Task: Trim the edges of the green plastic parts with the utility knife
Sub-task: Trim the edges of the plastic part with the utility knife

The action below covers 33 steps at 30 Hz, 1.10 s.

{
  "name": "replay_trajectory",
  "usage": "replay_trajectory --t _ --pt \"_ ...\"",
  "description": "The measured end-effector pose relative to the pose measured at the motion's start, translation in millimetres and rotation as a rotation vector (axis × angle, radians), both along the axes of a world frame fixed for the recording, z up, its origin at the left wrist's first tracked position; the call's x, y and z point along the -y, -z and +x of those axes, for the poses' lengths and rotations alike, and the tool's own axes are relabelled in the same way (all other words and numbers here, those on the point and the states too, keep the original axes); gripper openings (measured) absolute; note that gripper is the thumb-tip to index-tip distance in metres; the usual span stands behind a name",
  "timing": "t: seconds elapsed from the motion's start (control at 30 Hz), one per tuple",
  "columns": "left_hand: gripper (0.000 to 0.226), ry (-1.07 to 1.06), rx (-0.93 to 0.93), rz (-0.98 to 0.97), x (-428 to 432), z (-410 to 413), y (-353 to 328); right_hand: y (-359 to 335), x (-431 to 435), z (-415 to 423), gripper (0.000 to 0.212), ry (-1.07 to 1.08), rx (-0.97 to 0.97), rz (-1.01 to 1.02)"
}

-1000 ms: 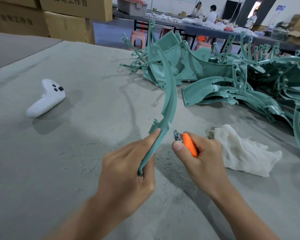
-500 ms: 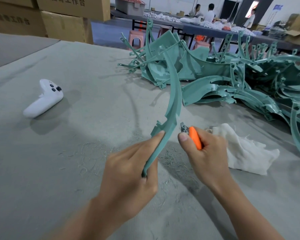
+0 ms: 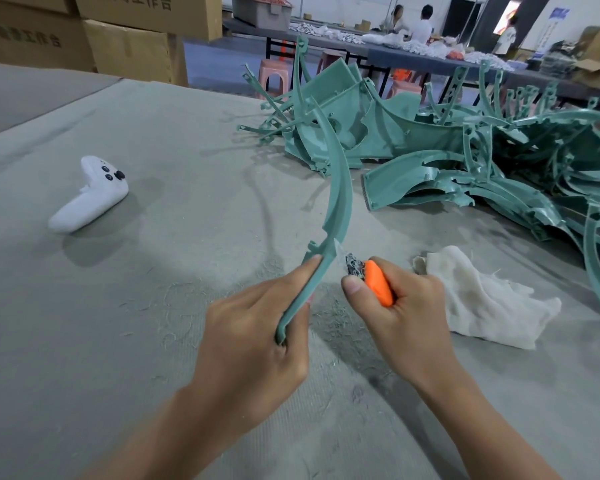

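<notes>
Gripping 1 curved green part (image 3: pixel 336 202) by its lower end in the left hand (image 3: pixel 257 334), fingers wrapped round the strip and index finger laid along its back. Holding it upright above the bench (image 3: pixel 187 150), upper end arching toward the pile of green parts (image 3: pixel 465 157) at the far right. Clenching the orange utility knife (image 3: pixel 378 287) in the right hand (image 3: pixel 406 313), thumb forward, blade (image 3: pixel 338 252) seemingly laid against the part's inner edge just above the left fingertip.

Probably trimming flash along that edge. Hold the blade at a shallow angle and draw it up the curve, away from the left index finger (the nearest thing to the steel here). Take thin shavings instead of digging in. Brace close to the cut to curb flexing, judging by how slender the strip looks. Slide the left grip lower before working nearer the bottom. Turn the part to reach the outer edge, not the knife wrist.
</notes>
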<state>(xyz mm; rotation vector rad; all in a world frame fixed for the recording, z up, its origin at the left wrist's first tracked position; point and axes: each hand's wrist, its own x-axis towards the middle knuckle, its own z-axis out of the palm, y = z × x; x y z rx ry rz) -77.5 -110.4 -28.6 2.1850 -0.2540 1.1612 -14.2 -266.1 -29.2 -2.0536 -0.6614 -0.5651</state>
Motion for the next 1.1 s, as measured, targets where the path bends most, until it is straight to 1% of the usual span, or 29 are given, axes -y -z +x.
replay_trajectory --t 0.17,0.23,0.3,0.37,0.47,0.63,0.73,0.8,0.93,1.0,1.1 --pt "0.028 0.010 0.002 0.009 0.2 0.2 -2.3 3.0 -1.2 0.5 0.052 0.065 -0.004 -0.024" --pt "0.028 0.025 -0.002 0.045 0.0 -2.1 -0.2 1.7 2.4 5.1 0.053 0.118 -0.031 -0.015" --pt "0.038 0.072 -0.014 0.100 2.5 -5.1 2.0 -1.6 9.5 12.3 0.053 0.186 -0.055 0.019" --pt "0.043 0.098 -0.025 0.116 5.0 -5.8 2.0 -3.6 14.8 16.9 0.051 0.214 -0.045 0.040" --pt "0.040 0.061 -0.034 0.115 4.3 -4.0 -0.6 -2.4 11.7 15.9 0.050 0.168 -0.027 0.043" --pt "0.036 -0.011 -0.029 0.067 1.9 -3.3 -3.3 1.4 2.9 4.1 0.057 -0.013 0.001 0.026" --pt "0.030 -0.006 -0.008 0.047 0.6 -3.1 -3.1 1.9 0.5 0.8 0.052 -0.060 0.023 0.020" --pt "0.031 -0.007 0.000 0.058 0.1 -3.2 -2.7 1.8 1.5 2.3 0.051 -0.023 0.021 0.024" --pt "0.035 0.007 -0.005 0.089 0.7 -4.4 -2.2 2.7 2.7 5.6 0.056 0.016 -0.018 0.018" --pt "0.035 0.023 0.004 0.103 0.7 -5.5 -1.4 1.0 4.0 9.0 0.056 0.076 -0.040 0.026" --pt "0.040 0.073 0.049 0.126 4.3 -5.5 1.6 -3.1 14.2 18.0 0.055 0.170 -0.111 0.106"
